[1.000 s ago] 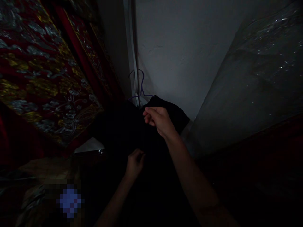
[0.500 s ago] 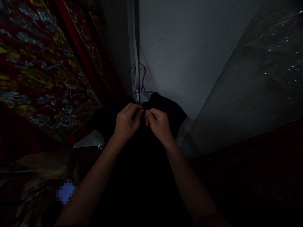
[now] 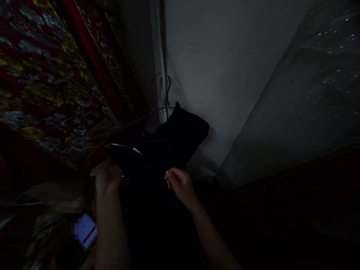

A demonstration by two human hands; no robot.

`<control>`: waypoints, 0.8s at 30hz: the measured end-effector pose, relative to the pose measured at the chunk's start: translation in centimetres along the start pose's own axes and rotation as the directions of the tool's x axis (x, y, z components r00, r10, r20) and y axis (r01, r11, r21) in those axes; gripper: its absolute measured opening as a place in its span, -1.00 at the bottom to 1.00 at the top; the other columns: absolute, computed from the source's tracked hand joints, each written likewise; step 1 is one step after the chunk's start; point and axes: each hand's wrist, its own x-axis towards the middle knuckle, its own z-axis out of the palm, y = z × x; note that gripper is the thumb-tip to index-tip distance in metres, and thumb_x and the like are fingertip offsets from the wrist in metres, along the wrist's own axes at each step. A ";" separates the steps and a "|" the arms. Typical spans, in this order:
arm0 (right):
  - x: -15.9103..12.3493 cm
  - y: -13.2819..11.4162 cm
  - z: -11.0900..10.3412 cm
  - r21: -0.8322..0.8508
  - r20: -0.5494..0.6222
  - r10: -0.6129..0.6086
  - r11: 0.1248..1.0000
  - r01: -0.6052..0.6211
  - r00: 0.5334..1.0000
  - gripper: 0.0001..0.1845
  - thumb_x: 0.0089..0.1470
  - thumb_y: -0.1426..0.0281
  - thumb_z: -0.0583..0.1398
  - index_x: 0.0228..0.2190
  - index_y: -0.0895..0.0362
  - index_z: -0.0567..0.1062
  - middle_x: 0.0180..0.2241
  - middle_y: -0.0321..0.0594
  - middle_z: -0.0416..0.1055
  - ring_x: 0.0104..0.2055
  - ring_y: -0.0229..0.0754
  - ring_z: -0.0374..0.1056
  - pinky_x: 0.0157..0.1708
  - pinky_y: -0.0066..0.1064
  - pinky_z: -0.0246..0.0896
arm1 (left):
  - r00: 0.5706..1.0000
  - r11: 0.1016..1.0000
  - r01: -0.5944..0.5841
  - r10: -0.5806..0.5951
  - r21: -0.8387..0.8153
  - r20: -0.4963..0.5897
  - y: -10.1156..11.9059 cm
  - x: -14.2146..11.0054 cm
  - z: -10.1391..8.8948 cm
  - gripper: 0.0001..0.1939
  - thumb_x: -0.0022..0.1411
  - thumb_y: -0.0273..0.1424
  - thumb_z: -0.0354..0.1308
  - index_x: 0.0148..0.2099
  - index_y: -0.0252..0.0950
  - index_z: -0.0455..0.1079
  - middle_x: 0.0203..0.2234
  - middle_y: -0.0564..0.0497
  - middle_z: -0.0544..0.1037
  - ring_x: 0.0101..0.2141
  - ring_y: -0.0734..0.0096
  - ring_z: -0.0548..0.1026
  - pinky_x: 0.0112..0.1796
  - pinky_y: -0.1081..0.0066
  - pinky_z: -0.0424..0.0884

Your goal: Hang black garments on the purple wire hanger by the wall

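A black garment (image 3: 182, 131) hangs on a purple wire hanger (image 3: 169, 84) by the wall. Its right shoulder sits over the hanger, while the hanger's left arm shows bare. A small white patch, perhaps a label (image 3: 137, 150), shows at the neck opening. My left hand (image 3: 108, 175) is at the garment's left side, below the bare hanger end; its fingers are blurred and dark. Lower on the garment's front, my right hand (image 3: 180, 183) is closed in a pinch on the dark cloth. Deep shadow hides most of the garment's folds.
Red cloth with gold and silver embroidery (image 3: 50, 82) hangs at the left. A pale strap or pole (image 3: 160, 48) runs down the wall to the hanger. Clear plastic sheeting (image 3: 303, 86) covers the right side. A lit phone (image 3: 86, 231) lies at lower left.
My hands have moved apart from the collar, the left going left and down, the right downward. The garment's left shoulder has come off the hanger, baring its left arm.
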 end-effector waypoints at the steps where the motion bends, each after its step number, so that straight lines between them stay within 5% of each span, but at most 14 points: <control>1: -0.2 0.3 -0.1 0.008 -0.022 0.010 1.000 -0.010 1.000 -0.56 0.22 0.04 0.11 -0.48 0.11 0.44 -0.66 -0.37 0.22 -0.60 -0.30 0.13 -0.53 -0.43 0.02 | 0.997 0.997 0.077 -0.077 0.008 -0.032 -1.5 -0.6 -0.8 -0.78 0.20 -0.46 0.21 -0.48 -0.29 0.30 -0.67 0.15 0.39 -0.63 0.56 0.36 -0.48 0.53 0.34; 5: 0.0 2.2 -1.6 -0.070 -0.143 0.047 0.996 -0.058 0.989 -0.55 0.20 0.05 0.11 -0.54 0.11 0.42 -0.63 -0.35 0.22 -0.54 -0.26 0.18 -0.49 -0.41 0.06 | 0.990 0.990 0.139 -0.139 0.016 -0.020 -5.8 -3.0 -1.6 -0.88 0.16 -0.41 0.24 -0.40 -0.30 0.39 -0.53 0.06 0.53 -0.46 0.47 0.52 -0.38 0.49 0.41; 9: 0.3 3.0 -2.5 -0.183 -0.196 0.029 0.981 -0.065 0.980 -0.66 0.14 0.09 0.20 -0.42 0.11 0.46 -0.41 -0.23 0.42 -0.30 -0.16 0.37 -0.24 -0.36 0.25 | 0.990 0.994 0.109 -0.108 0.003 0.093 -6.6 -5.8 0.3 -0.75 -0.04 -0.34 0.43 -0.35 -0.29 0.44 -0.47 0.10 0.54 -0.41 0.48 0.51 -0.30 0.48 0.44; 13: -0.4 2.2 -0.9 -0.099 0.069 -0.022 0.995 0.028 0.997 -0.52 0.05 0.16 0.35 -0.03 0.06 0.44 0.02 -0.13 0.46 0.06 -0.06 0.38 0.12 -0.24 0.22 | 0.967 0.952 -0.074 -0.005 0.297 0.256 -7.3 -9.6 2.9 -0.72 0.03 -0.24 0.42 -0.26 -0.27 0.52 -0.37 0.06 0.58 -0.32 0.41 0.54 -0.20 0.42 0.46; 16: -0.6 1.5 0.2 -0.032 0.153 -0.019 0.999 0.024 0.988 -0.63 0.17 0.17 0.25 -0.02 0.03 0.46 -0.04 -0.18 0.48 0.01 -0.09 0.40 0.12 -0.24 0.22 | 0.895 0.816 -0.321 0.094 0.482 0.437 -7.7 -11.6 4.2 -0.77 0.19 -0.20 0.30 -0.22 -0.26 0.54 -0.33 0.00 0.58 -0.27 0.33 0.54 -0.18 0.38 0.45; 18: -0.3 1.2 0.1 -0.045 0.153 0.005 0.999 0.001 0.988 -0.73 0.22 0.14 0.18 -0.25 0.07 0.52 -0.26 -0.24 0.49 -0.19 -0.13 0.41 -0.07 -0.32 0.29 | 0.829 0.707 -0.489 0.193 0.511 0.525 -7.7 -11.8 4.4 -0.79 0.26 -0.21 0.25 -0.23 -0.24 0.54 -0.28 -0.03 0.56 -0.21 0.29 0.53 -0.14 0.37 0.44; 20: 0.2 0.7 -1.0 -0.131 0.196 0.046 0.991 -0.020 0.979 -0.62 0.19 0.12 0.17 -0.51 0.11 0.45 -0.51 -0.31 0.35 -0.42 -0.22 0.29 -0.37 -0.41 0.20 | 0.764 0.631 -0.590 0.236 0.503 0.600 -7.6 -11.2 3.7 -0.78 0.35 -0.21 0.16 -0.16 -0.22 0.52 -0.16 -0.07 0.54 -0.09 0.26 0.51 -0.04 0.34 0.41; 24: 2.1 -2.0 -5.0 -0.379 0.294 0.041 0.922 0.077 0.955 -0.52 0.12 0.15 0.18 -0.70 0.10 0.23 -0.67 -0.38 0.06 -0.60 -0.34 0.00 -0.60 -0.45 -0.17 | 0.606 0.600 -0.606 -0.077 0.522 0.792 -8.4 -9.2 0.4 -0.65 0.37 -0.13 0.09 0.05 -0.20 0.49 -0.09 -0.16 0.60 -0.07 0.20 0.57 -0.05 0.29 0.48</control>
